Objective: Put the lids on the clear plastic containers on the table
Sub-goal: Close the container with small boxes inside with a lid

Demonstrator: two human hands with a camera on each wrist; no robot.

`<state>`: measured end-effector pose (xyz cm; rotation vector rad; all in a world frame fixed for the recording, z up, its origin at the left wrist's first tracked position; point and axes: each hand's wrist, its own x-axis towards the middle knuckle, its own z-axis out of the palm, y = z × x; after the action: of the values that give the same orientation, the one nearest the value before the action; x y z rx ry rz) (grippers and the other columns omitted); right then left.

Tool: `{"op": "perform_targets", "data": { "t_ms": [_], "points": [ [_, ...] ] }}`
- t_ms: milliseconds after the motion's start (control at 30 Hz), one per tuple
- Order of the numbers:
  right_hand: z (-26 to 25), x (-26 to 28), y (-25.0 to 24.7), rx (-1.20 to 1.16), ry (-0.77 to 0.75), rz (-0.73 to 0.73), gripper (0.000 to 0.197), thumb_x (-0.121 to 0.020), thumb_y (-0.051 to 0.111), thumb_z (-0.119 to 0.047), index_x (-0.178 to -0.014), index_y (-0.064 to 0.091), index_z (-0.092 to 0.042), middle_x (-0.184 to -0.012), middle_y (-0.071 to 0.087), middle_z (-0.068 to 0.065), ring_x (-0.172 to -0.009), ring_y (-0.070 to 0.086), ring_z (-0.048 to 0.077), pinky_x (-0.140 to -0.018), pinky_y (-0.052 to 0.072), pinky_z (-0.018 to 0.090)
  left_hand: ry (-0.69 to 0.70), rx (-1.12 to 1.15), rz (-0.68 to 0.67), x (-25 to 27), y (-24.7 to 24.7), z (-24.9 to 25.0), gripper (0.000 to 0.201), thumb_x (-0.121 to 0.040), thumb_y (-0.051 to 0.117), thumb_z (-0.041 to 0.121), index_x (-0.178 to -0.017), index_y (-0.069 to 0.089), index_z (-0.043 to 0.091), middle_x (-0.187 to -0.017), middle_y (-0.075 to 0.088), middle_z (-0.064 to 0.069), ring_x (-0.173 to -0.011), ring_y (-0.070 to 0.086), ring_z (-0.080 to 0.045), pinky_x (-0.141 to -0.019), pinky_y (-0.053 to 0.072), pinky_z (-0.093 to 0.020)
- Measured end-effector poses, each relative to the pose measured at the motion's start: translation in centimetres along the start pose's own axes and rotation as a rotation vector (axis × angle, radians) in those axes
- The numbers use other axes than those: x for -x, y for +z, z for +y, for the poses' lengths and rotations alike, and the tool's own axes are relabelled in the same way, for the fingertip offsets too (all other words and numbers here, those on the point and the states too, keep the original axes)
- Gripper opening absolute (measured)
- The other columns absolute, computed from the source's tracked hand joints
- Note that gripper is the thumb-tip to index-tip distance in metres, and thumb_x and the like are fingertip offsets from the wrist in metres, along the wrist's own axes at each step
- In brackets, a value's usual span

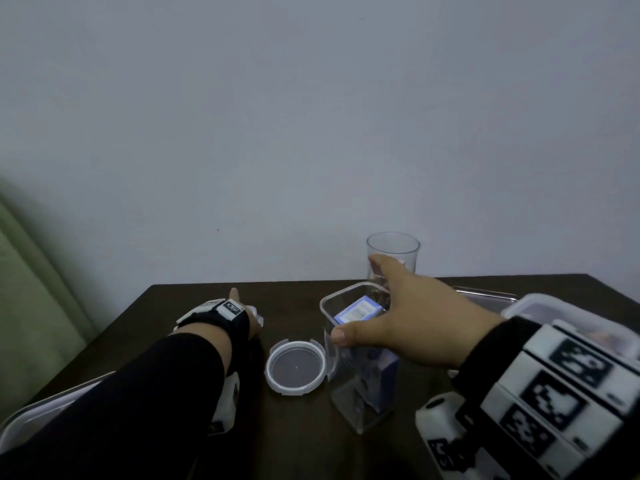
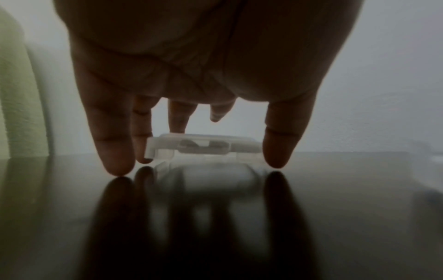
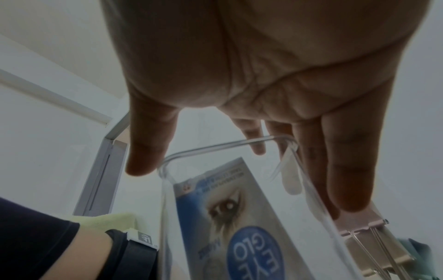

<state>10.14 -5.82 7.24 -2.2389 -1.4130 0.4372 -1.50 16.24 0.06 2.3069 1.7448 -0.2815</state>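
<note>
A tall square clear container [image 1: 360, 386] with a blue eye-drop box [image 3: 239, 217] inside stands open at mid-table. My right hand [image 1: 360, 299] spans its top with straight fingers: the thumb lies by the near corner of the rim, the fingers [image 3: 347, 189] along the far wall. A round lid [image 1: 296, 367] lies flat just left of it. Behind stands a round clear container [image 1: 393, 252], open-topped. My left hand [image 2: 203, 164] reaches down over a small square lid [image 2: 203, 145] on the table [image 2: 335, 189]. The thumb and fingers stand straight on either side of it, tips at the surface.
Metal trays lie at the front left [image 1: 41, 407] and back right [image 1: 485, 292]. A lidded clear box [image 1: 554, 310] rests on the right tray. Binder clips [image 3: 374, 246] show beyond the square container. The wall stands directly behind the table, and a green curtain [image 1: 27, 271] hangs at the left.
</note>
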Motion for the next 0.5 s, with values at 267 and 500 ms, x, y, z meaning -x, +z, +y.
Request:
{"op": "perform_targets", "data": {
  "t_ms": [267, 500],
  "points": [
    [-0.5, -0.4, -0.1, 0.02, 0.007, -0.014, 0.117, -0.06, 0.073, -0.065, -0.151, 0.007, -0.033, -0.148, 0.041, -0.006, -0.109, 0.057, 0.011, -0.087, 0.038, 0.021, 0.001, 0.294, 0.022, -0.1, -0.1, 0.5, 0.081, -0.095, 0.048, 0.022, -0.149, -0.01, 0.004, -0.149, 0.038, -0.007, -0.137, 0.037, -0.025, -0.112, 0.029, -0.031],
    [-0.7, -0.7, 0.1, 0.025, 0.015, -0.011, 0.116, -0.061, 0.074, -0.064, -0.151, 0.008, -0.031, -0.148, 0.041, -0.003, -0.129, 0.046, 0.018, -0.093, 0.037, 0.025, 0.191, 0.533, 0.18, 4.3, -4.2, 1.6, 0.093, -0.084, 0.06, 0.036, -0.152, -0.002, 0.027, -0.142, 0.046, -0.015, -0.121, 0.05, -0.032, -0.084, 0.037, -0.025]
  ]
}}
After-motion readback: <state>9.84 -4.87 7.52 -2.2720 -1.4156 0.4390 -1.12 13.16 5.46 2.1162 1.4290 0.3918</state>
